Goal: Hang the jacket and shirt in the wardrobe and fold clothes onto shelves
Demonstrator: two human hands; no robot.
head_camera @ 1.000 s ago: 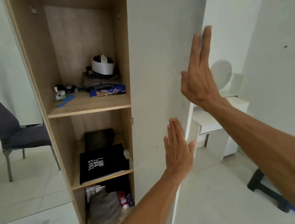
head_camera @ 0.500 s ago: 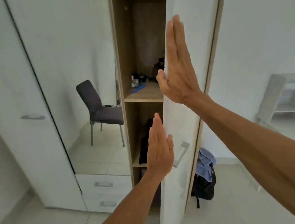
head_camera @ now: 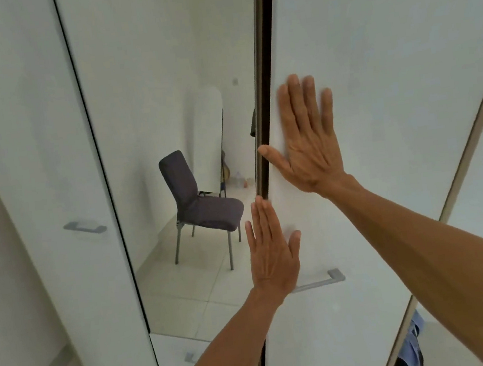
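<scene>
Our left hand (head_camera: 272, 255) and right hand (head_camera: 309, 141) press flat, fingers straight, holding nothing, on the door (head_camera: 373, 75), a dark gap left.

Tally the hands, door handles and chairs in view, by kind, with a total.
Hands: 2, the left hand and the right hand
Door handles: 2, the left door handle and the right door handle
Chairs: 1, the grey chair
Total: 5

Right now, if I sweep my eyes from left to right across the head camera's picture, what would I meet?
Grey door handle → dark chair seen in the mirror → left hand, flat on the white door → right hand, higher on that door → blue cloth at the bottom corner.
</scene>
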